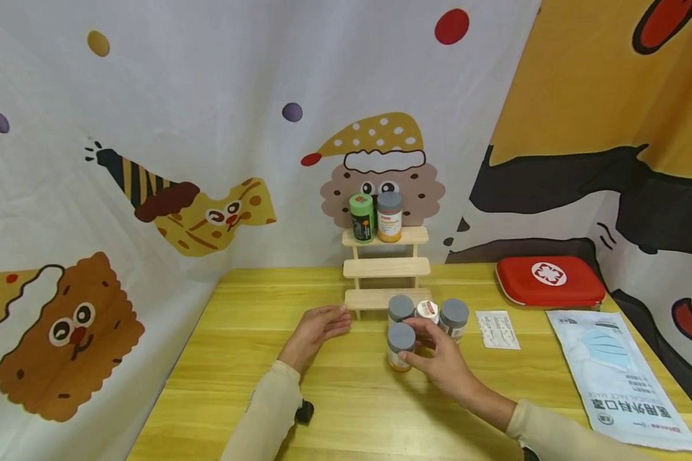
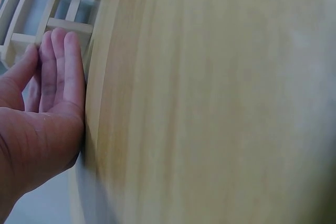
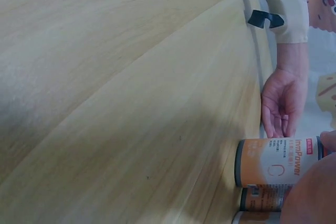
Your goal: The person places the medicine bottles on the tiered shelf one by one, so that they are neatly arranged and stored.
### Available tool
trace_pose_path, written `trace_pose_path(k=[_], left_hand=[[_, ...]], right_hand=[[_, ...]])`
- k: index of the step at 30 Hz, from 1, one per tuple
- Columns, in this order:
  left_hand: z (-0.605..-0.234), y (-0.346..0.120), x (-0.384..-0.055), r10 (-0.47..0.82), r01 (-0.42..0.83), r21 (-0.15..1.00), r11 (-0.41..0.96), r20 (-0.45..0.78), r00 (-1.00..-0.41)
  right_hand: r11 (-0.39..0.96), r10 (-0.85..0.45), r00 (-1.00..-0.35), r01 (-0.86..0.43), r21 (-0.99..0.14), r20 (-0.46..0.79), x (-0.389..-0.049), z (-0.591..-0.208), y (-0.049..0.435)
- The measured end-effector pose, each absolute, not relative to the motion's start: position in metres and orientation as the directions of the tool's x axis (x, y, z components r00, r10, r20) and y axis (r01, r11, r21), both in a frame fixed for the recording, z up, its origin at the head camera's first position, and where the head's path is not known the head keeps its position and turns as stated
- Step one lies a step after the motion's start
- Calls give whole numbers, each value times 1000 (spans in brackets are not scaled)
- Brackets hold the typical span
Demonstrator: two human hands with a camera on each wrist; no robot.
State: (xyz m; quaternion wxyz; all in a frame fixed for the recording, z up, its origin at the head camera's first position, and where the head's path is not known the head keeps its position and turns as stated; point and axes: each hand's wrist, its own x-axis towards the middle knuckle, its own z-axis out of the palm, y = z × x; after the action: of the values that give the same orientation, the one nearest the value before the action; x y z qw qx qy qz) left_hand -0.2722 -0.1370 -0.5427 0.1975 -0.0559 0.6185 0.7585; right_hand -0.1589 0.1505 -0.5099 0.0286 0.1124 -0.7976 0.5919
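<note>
My right hand (image 1: 446, 365) pinches a supplement bottle (image 1: 400, 337) with a grey lid, thumb on one side and fingers on the other. In the right wrist view its white and orange label (image 3: 281, 162) shows; I cannot tell whether its base touches the table. Just behind stand a grey-lidded bottle (image 1: 400, 307), a white-lidded bottle (image 1: 427, 311) and another grey-lidded bottle (image 1: 454, 314). My left hand (image 1: 317, 330) holds nothing, its fingers extended beside the lower left end of a three-step wooden rack (image 1: 386, 267); the left wrist view shows these fingers (image 2: 73, 72) close to the rack.
A green bottle (image 1: 362, 219) and a grey-lidded bottle (image 1: 389, 221) stand on the rack's top step. To the right lie a blister pack (image 1: 498, 330), a red first-aid case (image 1: 548, 282) and a face mask packet (image 1: 623, 378). A printed curtain (image 1: 207, 96) hangs behind the table.
</note>
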Motion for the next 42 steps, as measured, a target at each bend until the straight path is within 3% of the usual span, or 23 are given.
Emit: trace_pose_path(k=[10, 26, 42], left_hand=[[-543, -137, -271, 237, -366, 917, -155, -325, -915], [-541, -138, -270, 230, -363, 919, -153, -324, -918], [-542, -137, -269, 234, -353, 922, -161, -312, -921]], right_hand=[[270, -144, -965, -250, -930, 218, -160, -505, 149], [313, -205, -925, -372, -874, 320, -157, -467, 155], [326, -143, -900, -435, -839, 411, -171, -423, 182]])
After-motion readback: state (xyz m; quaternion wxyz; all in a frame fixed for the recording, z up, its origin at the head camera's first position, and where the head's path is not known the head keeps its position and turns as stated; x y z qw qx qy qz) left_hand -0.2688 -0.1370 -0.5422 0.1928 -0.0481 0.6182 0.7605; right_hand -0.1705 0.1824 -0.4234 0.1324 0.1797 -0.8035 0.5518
